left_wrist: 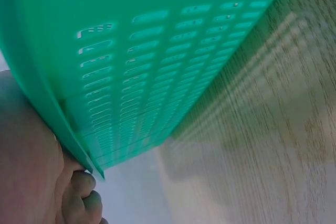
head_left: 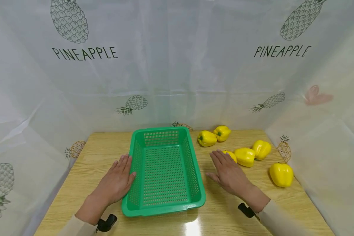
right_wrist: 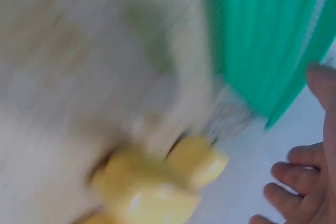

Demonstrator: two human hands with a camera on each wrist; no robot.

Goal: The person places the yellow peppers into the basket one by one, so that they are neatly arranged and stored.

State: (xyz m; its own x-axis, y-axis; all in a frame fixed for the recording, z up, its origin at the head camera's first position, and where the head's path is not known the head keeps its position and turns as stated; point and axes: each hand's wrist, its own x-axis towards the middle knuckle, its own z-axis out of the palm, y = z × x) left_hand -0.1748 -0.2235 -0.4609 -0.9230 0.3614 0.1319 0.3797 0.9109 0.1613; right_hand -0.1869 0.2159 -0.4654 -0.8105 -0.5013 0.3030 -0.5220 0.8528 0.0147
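resting the left grip [head_left: 113, 183] against the left rim of a green basket [head_left: 165, 210], with fingers straight, side by side and aimed toward the far side, and with the thumb over the rim. holding the right grip [head_left: 231, 175] apart from the basket, over the table [head_left: 103, 147] to its right, with fingers straightened toward the far left and thumb spread toward the basket. reaching in from the near side with both forearms, in pale sleeves [head_left: 275, 216], wearing a small black device [head_left: 107, 223] at each wrist. hiding part of a yellow pepper [head_left: 232, 156] behind the right fingers in the head view. can see two more peppers [head_left: 245, 157] just right of that, another pair [head_left: 207, 139] farther off, and a lone pepper [head_left: 281, 175] at the right. finding a pineapple-printed white sheet [head_left: 177, 68] beyond the far edge.
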